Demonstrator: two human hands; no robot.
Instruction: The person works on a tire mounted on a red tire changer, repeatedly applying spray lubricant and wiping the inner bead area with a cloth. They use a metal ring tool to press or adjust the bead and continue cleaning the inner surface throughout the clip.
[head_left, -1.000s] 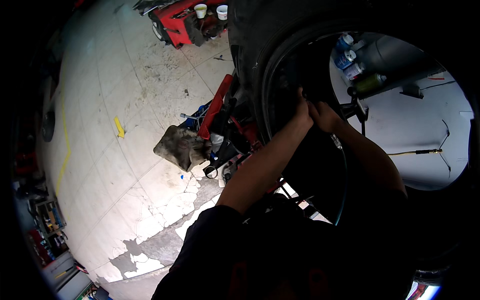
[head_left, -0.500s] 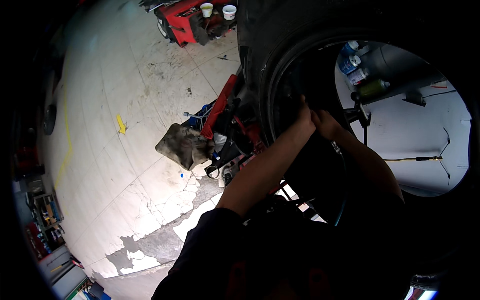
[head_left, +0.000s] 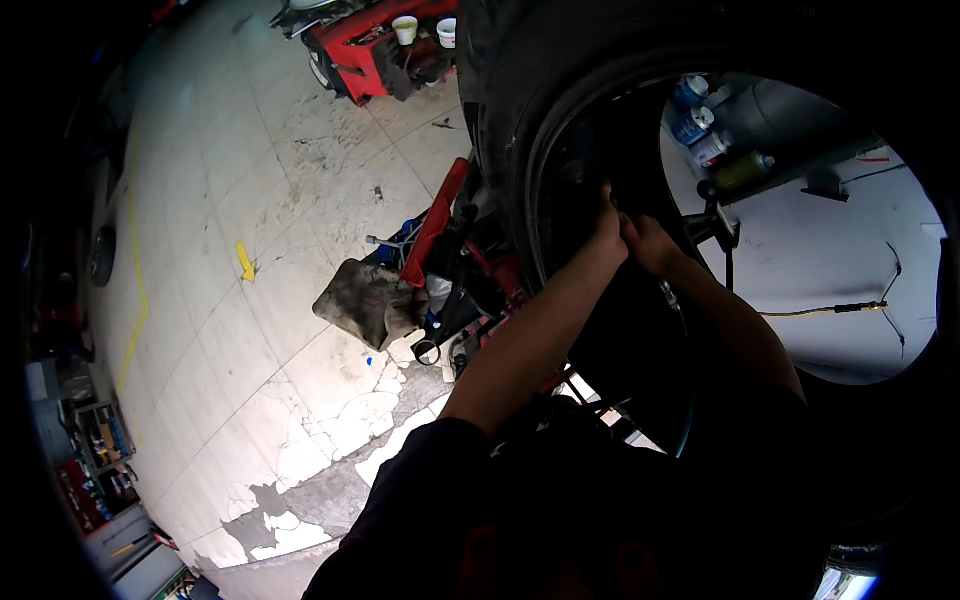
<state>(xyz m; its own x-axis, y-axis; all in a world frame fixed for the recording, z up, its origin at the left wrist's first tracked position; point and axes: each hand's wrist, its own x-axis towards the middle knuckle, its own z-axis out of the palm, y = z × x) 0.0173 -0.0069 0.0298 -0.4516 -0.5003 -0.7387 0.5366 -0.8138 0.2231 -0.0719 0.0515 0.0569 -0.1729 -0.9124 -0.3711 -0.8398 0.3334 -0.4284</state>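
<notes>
Both my hands reach into the dark hollow of a large black tire [head_left: 500,90], close beside its inner rim. My left hand [head_left: 609,238] is closed with the thumb side up, and what its fingers grip is hidden in shadow. Right against it, my right hand [head_left: 650,250] is also closed, its fingertips out of sight. A metal hose fitting [head_left: 669,293] shows just below my right wrist. From it a thin hose [head_left: 688,420] runs down, bluish near its lower part. Whatever this fitting joins to is covered by my right hand.
Left of the tire lie a red long-handled tool [head_left: 437,220], a stained grey-brown pad [head_left: 362,303] and metal parts. A red cart [head_left: 370,60] with white cups stands farther off. Through the tire's opening show spray cans [head_left: 710,148] and a yellow hose [head_left: 820,310].
My hands stay together at nearly the same place inside the tire. The view has shifted slightly, so the tire and floor objects sit a little differently in it.
</notes>
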